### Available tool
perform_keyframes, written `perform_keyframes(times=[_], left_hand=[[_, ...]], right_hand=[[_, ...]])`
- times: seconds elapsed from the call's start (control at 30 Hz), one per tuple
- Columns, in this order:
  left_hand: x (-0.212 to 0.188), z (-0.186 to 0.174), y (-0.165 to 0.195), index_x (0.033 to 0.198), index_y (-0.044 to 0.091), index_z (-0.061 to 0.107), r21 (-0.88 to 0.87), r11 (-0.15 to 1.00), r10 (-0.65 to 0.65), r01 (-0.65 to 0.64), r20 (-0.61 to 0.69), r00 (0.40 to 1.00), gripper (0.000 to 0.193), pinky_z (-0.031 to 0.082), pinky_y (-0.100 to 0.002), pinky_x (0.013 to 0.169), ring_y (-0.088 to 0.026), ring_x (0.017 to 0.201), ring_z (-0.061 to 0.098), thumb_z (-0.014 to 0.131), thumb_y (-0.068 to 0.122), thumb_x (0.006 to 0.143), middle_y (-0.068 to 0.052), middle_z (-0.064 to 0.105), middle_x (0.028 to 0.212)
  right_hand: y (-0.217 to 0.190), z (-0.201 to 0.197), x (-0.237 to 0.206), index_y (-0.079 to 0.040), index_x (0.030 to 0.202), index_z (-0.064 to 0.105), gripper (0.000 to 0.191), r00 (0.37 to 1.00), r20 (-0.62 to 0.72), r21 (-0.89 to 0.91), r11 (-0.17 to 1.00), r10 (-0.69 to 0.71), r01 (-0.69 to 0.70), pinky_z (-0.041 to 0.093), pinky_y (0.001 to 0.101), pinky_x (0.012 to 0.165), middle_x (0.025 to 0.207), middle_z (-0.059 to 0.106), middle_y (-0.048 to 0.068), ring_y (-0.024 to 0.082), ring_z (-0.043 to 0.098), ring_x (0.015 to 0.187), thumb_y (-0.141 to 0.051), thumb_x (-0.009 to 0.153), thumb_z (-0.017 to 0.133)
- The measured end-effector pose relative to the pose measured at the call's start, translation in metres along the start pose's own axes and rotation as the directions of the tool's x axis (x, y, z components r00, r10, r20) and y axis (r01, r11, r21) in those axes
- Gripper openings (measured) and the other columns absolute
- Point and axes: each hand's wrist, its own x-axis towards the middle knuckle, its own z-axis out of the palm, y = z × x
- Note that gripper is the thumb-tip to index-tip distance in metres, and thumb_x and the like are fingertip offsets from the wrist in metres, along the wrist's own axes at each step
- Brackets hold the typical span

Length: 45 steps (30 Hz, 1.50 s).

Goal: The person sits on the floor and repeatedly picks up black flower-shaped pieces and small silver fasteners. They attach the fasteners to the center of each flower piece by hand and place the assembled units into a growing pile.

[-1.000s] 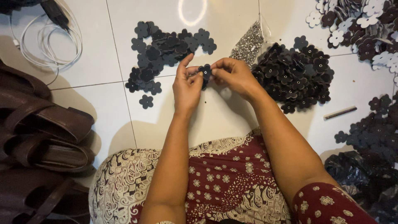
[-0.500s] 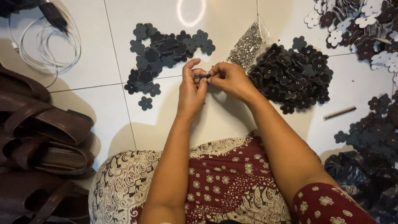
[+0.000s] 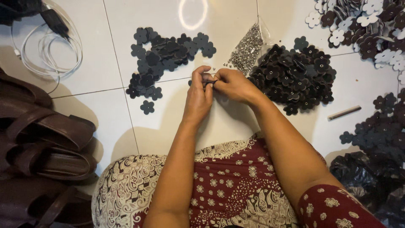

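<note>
My left hand point(image 3: 199, 96) and my right hand point(image 3: 231, 84) meet over the white tiled floor point(image 3: 105, 109), fingertips pinched together on one small dark flower-shaped piece point(image 3: 208, 81), mostly hidden by the fingers. To the left lies a flat spread of dark grey flower pieces point(image 3: 162, 55). To the right sits a heap of dark brown flower pieces point(image 3: 297, 78). A small pile of silver metal studs point(image 3: 248, 48) on clear plastic lies just beyond my right hand.
Brown leather sandal straps point(image 3: 38, 139) are stacked at the left. A white cable coil point(image 3: 50, 52) lies at top left. More white and dark flower pieces point(image 3: 363, 25) fill the top right and right edge, with a thin metal rod point(image 3: 344, 112) and black plastic point(image 3: 371, 177) near them.
Both hands stay together on the small piece; the fingers have shifted slightly as they work it. Nothing else has moved.
</note>
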Motion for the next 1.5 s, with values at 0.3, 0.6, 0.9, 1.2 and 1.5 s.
perform_keyframes(times=[0.3,0.6,0.9,1.2,1.5], left_hand=[[0.003,-0.017,0.014,0.145,0.010,0.052,0.018,1.000,0.021,-0.019,-0.100,0.995,0.056,0.058,-0.034,0.084,-0.020,0.093,0.068,0.070,0.006,0.092,-0.012,0.065,0.123],[-0.003,-0.033,-0.007,0.119,0.010,0.072,0.360,0.917,-0.069,0.174,-0.285,0.956,0.026,0.052,-0.039,0.092,-0.027,0.103,0.066,0.069,0.016,0.094,-0.010,0.066,0.114],[0.000,-0.033,-0.015,0.122,0.011,0.072,0.459,0.880,0.012,0.119,-0.273,0.962,0.024,0.046,-0.043,0.100,-0.032,0.111,0.062,0.067,0.016,0.098,-0.010,0.065,0.117],[0.002,-0.042,0.006,0.111,0.010,0.074,0.471,0.867,-0.097,0.164,-0.164,0.982,0.036,0.046,-0.043,0.097,-0.033,0.108,0.061,0.083,0.019,0.078,-0.011,0.064,0.115],[0.001,-0.037,0.016,0.098,0.011,0.076,0.285,0.930,-0.154,0.232,-0.272,0.950,0.015,0.055,-0.033,0.074,-0.020,0.076,0.069,0.080,0.018,0.085,-0.005,0.074,0.096]], right_hand=[[-0.036,-0.069,-0.041,-0.016,0.111,0.077,0.024,0.977,0.044,-0.665,0.735,0.211,-0.129,0.056,0.0422,0.083,0.098,0.076,0.011,0.029,0.072,0.086,-0.024,0.093,0.065],[-0.023,-0.021,-0.018,-0.010,0.103,0.076,0.015,0.871,-0.363,-0.382,0.906,-0.330,0.184,0.057,0.0394,0.082,0.103,0.074,0.011,0.030,0.072,0.091,-0.014,0.089,0.076],[-0.009,0.013,-0.003,-0.010,0.114,0.073,0.027,0.692,-0.321,-0.580,0.712,-0.647,0.396,0.055,0.0432,0.078,0.093,0.066,0.011,0.033,0.067,0.090,-0.003,0.088,0.077],[-0.009,0.013,-0.004,-0.012,0.112,0.075,0.026,0.752,-0.348,-0.529,0.779,-0.560,0.336,0.054,0.0417,0.078,0.094,0.065,0.011,0.031,0.066,0.091,-0.002,0.088,0.076],[-0.008,0.012,-0.007,-0.011,0.104,0.073,0.015,0.708,-0.357,-0.559,0.746,-0.610,0.361,0.053,0.0421,0.078,0.092,0.063,0.009,0.031,0.065,0.092,-0.007,0.090,0.078]])
